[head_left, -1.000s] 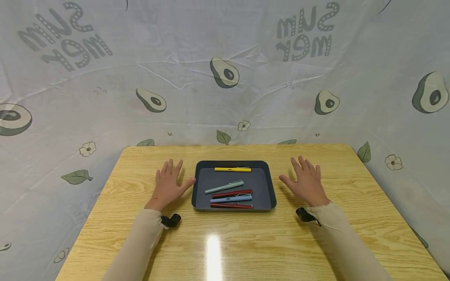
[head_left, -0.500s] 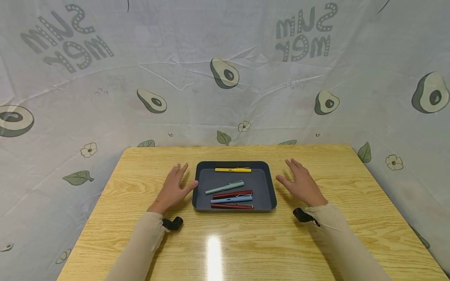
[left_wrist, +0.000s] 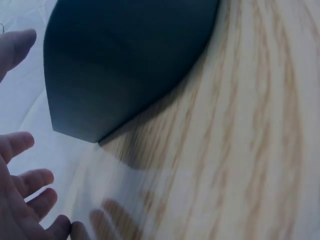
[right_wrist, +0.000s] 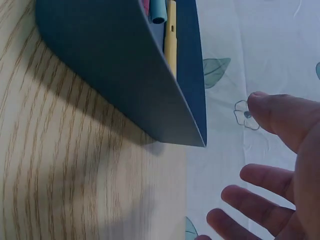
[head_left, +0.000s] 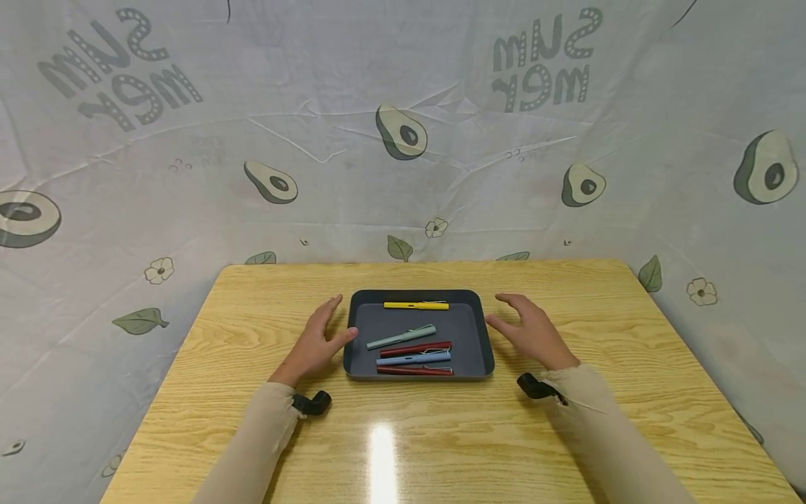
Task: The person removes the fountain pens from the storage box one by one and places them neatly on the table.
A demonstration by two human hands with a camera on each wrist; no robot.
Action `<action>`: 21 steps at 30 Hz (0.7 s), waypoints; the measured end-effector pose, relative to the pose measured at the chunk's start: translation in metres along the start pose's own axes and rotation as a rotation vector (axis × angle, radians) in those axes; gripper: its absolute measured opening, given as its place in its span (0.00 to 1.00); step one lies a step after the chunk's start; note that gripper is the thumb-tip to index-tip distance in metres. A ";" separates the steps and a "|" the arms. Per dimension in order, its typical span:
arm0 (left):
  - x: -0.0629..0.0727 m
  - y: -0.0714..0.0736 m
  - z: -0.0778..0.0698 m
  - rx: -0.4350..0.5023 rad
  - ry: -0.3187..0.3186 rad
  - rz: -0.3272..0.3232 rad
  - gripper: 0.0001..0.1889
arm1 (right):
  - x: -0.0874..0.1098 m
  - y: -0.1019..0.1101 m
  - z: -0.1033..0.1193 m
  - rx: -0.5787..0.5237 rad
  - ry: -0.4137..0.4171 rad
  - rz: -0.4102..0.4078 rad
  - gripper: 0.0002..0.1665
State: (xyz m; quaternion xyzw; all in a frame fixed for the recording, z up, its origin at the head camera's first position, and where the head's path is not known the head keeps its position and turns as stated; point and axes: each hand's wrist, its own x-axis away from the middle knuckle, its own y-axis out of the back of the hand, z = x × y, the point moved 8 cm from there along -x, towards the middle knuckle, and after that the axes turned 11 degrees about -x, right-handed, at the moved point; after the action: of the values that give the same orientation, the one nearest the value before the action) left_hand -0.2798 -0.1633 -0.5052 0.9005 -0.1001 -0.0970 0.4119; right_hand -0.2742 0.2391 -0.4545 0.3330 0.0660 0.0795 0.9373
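Note:
A dark grey rectangular tray [head_left: 462, 336] lies on the table with several clip pens in it. The yellow pen [head_left: 415, 305] is along its far side. A pale green pen [head_left: 401, 337] lies slantwise in the middle; nearer the front are a blue pen [head_left: 413, 358] and two dark red pens. My left hand [head_left: 317, 343] is beside the tray's left wall, holding nothing, its thumb overlapping the rim in the head view. At the right wall my right hand [head_left: 532, 332] is likewise bare, fingers loosely bent towards the tray. Both wrist views show a gap between fingers and tray wall [left_wrist: 125, 65].
The wood-grain table [head_left: 453, 448] ends at the back against a hanging white cloth [head_left: 340, 196] printed with avocados and leaves. A black wrist mount [head_left: 313, 403] sits at the left cuff, another mount [head_left: 534, 386] at the right one.
Both hands have drawn inward towards the tray's sides. Their spread fingers have come closer together and turned to face the walls. The tray and pens lie as before.

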 end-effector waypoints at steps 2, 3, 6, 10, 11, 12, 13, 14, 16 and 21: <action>0.000 -0.001 0.000 0.038 -0.010 -0.001 0.45 | -0.001 -0.001 0.002 -0.013 0.008 -0.001 0.38; 0.000 -0.002 0.000 0.059 -0.013 -0.002 0.44 | -0.001 -0.001 0.004 -0.019 0.014 -0.003 0.37; -0.001 -0.004 0.001 0.104 -0.010 -0.006 0.43 | -0.003 -0.003 0.010 -0.038 0.044 -0.009 0.34; -0.002 -0.009 0.003 0.140 0.001 0.001 0.43 | -0.007 -0.006 0.018 -0.072 0.084 -0.015 0.31; -0.003 -0.010 0.003 0.149 0.005 0.004 0.42 | -0.008 -0.007 0.019 -0.084 0.088 -0.012 0.30; -0.003 -0.011 0.003 0.157 0.006 0.007 0.42 | -0.009 -0.008 0.020 -0.093 0.090 -0.009 0.29; -0.003 -0.012 0.003 0.169 0.005 0.009 0.42 | -0.011 -0.009 0.021 -0.103 0.087 -0.005 0.29; -0.004 -0.013 0.003 0.182 0.005 0.011 0.42 | -0.012 -0.011 0.022 -0.111 0.085 0.000 0.28; -0.005 -0.013 0.003 0.210 -0.004 0.013 0.41 | -0.014 -0.014 0.025 -0.128 0.080 0.011 0.27; -0.008 -0.014 0.000 0.328 -0.019 0.017 0.38 | -0.023 -0.024 0.032 -0.160 0.075 0.040 0.25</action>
State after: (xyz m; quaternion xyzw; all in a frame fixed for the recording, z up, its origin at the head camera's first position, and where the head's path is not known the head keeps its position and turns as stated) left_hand -0.2858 -0.1521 -0.5155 0.9538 -0.1260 -0.0845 0.2592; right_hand -0.2884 0.1967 -0.4431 0.2552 0.0877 0.1154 0.9560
